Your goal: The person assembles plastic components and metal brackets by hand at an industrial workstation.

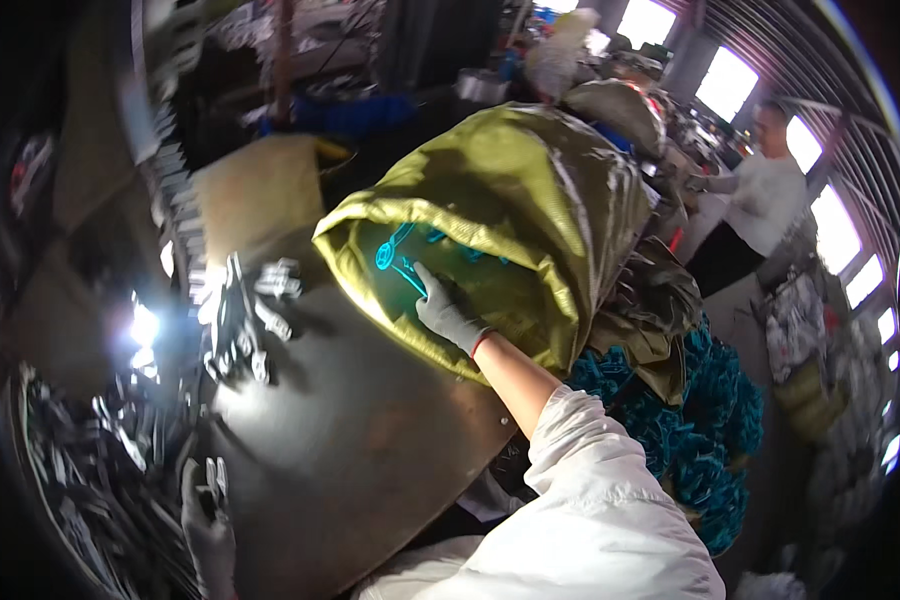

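A large yellow-green woven sack [490, 160] lies on its side with its mouth toward me. My right hand [448, 312], in a grey glove with a red cuff, reaches into that mouth. Its thumb and forefinger are apart. Right at the fingertips is a thin teal plastic piece [384, 256] with a round end; it looks let loose from the fingers. More teal bits show deeper in the sack. At the lower left, my left hand [208, 545], also gloved, appears to grip a small grey plastic piece [216, 476]; blur hides its exact shape.
A metal tabletop [340, 440] bears a bunch of grey strips [238, 320]. Many more dark and grey strips [110, 490] are heaped at left. Below the sack, to the right, sits a big pile of teal pieces [705, 440]. Another person [765, 195] stands at the far right.
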